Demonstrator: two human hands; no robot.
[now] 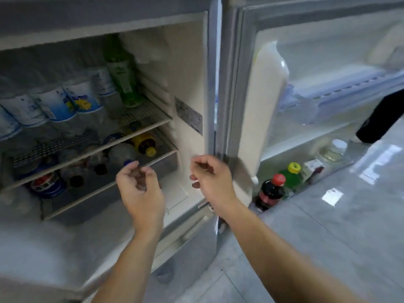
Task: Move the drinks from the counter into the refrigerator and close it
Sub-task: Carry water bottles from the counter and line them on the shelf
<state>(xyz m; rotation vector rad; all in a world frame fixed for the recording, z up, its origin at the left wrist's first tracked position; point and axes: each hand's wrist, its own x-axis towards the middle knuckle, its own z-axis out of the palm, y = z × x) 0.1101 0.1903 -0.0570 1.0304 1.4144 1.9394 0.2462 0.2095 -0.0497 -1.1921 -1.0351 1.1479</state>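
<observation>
Water bottles (54, 106) were seen packed along the upper shelf (144, 125) of the open refrigerator (190, 68), with more drinks lying on the shelf below. The left hand (140, 184) and right hand (211, 178) were held before the shelves, fingers loosely curled, nothing gripped. The door (247, 119) was left swung wide, a cola bottle (270, 191) standing in its bottom rack. The door was judged stiff and fairly heavy, best pushed at its outer edge.
</observation>
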